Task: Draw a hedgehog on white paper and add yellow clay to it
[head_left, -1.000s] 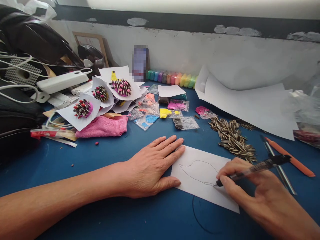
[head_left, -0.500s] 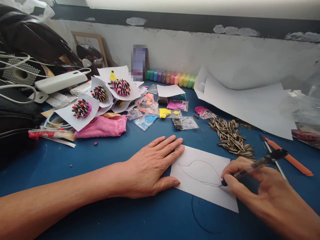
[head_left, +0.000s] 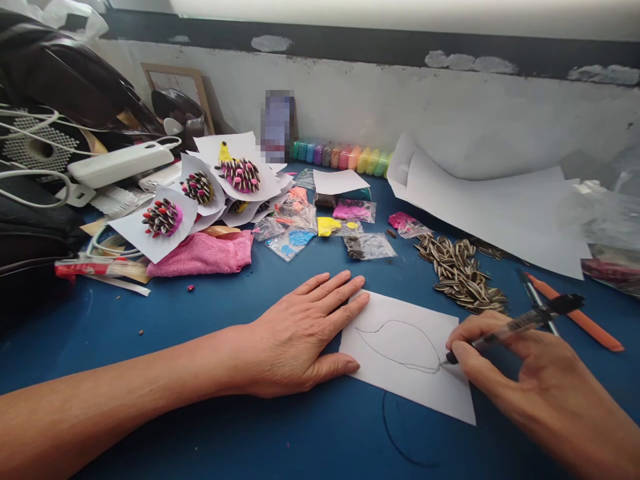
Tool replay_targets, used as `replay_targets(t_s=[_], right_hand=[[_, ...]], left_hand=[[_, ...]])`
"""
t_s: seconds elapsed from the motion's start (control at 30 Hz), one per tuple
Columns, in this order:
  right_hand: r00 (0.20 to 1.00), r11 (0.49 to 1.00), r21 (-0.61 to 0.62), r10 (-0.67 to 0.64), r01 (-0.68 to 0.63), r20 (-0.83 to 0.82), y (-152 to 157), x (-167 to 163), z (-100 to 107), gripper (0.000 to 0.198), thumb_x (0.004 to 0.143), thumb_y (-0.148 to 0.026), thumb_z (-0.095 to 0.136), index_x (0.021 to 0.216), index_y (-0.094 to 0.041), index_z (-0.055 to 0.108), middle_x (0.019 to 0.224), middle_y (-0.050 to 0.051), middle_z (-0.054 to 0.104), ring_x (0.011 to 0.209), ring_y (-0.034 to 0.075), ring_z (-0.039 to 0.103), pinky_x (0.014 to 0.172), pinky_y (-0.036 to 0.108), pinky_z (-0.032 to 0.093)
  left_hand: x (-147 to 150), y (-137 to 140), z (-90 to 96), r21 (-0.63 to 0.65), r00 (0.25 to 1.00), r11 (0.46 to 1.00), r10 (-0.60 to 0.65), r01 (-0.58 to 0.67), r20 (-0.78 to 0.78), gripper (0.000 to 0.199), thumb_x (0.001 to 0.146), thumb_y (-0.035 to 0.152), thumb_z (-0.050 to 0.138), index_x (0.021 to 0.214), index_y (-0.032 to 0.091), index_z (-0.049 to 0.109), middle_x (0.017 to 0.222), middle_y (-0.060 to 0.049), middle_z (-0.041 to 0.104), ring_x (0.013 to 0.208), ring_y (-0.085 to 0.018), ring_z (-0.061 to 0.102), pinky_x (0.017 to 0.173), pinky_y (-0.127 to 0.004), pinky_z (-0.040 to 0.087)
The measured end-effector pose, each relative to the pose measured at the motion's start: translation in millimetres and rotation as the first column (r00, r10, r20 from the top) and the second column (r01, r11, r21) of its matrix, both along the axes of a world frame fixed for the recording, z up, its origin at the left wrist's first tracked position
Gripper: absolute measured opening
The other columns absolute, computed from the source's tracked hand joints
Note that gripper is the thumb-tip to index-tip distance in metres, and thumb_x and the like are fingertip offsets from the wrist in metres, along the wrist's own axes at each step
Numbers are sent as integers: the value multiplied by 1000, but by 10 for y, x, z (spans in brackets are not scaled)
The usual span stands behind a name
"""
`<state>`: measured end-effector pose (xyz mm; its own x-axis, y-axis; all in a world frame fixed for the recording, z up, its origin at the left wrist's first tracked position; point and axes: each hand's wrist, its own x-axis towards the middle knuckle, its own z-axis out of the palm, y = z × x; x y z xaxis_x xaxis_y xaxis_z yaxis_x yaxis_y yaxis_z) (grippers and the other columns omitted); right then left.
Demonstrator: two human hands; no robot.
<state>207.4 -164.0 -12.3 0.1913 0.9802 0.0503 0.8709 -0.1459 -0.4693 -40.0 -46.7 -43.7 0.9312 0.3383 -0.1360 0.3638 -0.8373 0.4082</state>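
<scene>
Left hand (head_left: 305, 337) spread, touching paper (head_left: 425, 390) at nine o'clock; right hand (head_left: 537, 390) pinching pen (head_left: 520, 325); stroke lightly at four o'clock on the outline (head_left: 400, 347).

Craft desk (head_left: 225, 440), coloured clay packets (head_left: 329, 227), sunflower seeds (head_left: 457, 267), drawn-on paper (head_left: 405, 350)

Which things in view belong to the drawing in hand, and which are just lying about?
In use:
- paper
- left hand, on the paper's edge
- pen, in the right hand

Apparently lying about for now:
- striped seeds
- pink cloth
- orange tool
- white device
</scene>
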Motion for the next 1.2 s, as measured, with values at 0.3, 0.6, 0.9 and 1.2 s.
replay_targets(t_s=[0.3,0.6,0.9,1.2], right_hand=[[998,998,34,-49,48,36,-17,33,-45,25,79,-44,52,67,-25,63,75,2,67,66,19,65,54,29,49],[997,988,137,66,-70,35,28,-13,-3,24,79,-37,53,61,-25,64,65,0,69,54,16,67,41,23,47],[995,975,200,86,-94,49,-18,-5,-12,23,82,-35,54,62,-27,62,60,-3,66,50,14,65,39,20,47],[984,922,363,166,-134,-60,-27,-255,-154,11,89,-34,60,91,-32,71,84,-6,78,73,13,75,57,15,58]], left_hand=[[-8,-2,-24,14,1000,1000,-4,4,13,79,98,60,41,158,14,20,164,-11,4,153,-28,2,125,-46,4],[-2,0,-25,20,1000,1000,-6,5,15,79,98,61,40,158,13,19,164,-11,3,153,-28,2,125,-47,5],[-12,4,-43,13,997,1000,4,-4,73,79,97,60,44,157,12,23,164,-13,11,153,-28,7,125,-45,8],[-5,-6,-13,16,998,1000,10,-11,58,79,96,58,46,156,11,25,164,-11,7,153,-28,4,125,-46,8]])
